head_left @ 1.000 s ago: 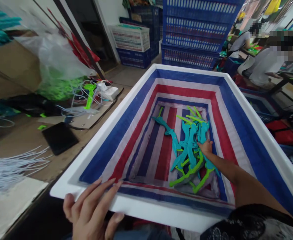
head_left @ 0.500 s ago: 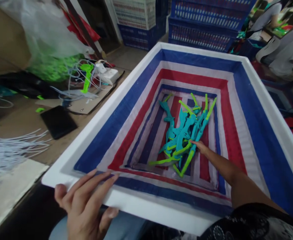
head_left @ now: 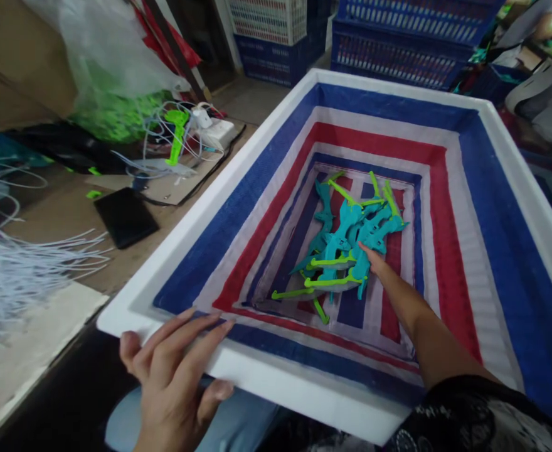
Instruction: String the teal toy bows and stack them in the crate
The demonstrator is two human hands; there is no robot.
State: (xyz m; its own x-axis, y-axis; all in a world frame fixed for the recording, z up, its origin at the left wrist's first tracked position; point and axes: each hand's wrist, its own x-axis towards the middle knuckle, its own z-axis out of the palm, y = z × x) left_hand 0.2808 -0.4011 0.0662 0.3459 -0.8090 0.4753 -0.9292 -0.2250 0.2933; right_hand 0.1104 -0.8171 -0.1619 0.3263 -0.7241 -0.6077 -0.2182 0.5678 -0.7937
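Nearest us, our left hand point(head_left: 177, 370) lies on the front rim of the white foam box point(head_left: 163, 279), its grip open: fingers stretched flat over the edge, thumb against the outer wall. Farther in, our right hand point(head_left: 374, 260) reaches to the box floor and touches the pile of teal and green plastic pieces point(head_left: 346, 238). Its fingers are tucked among them, so we cannot tell its grip. Beyond, blue crates point(head_left: 398, 56) stand stacked.

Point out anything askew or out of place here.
The teal-and-green toys lie in a crisscross tangle at the box bottom, touched by the right hand; one green piece sits apart among cables on the table.
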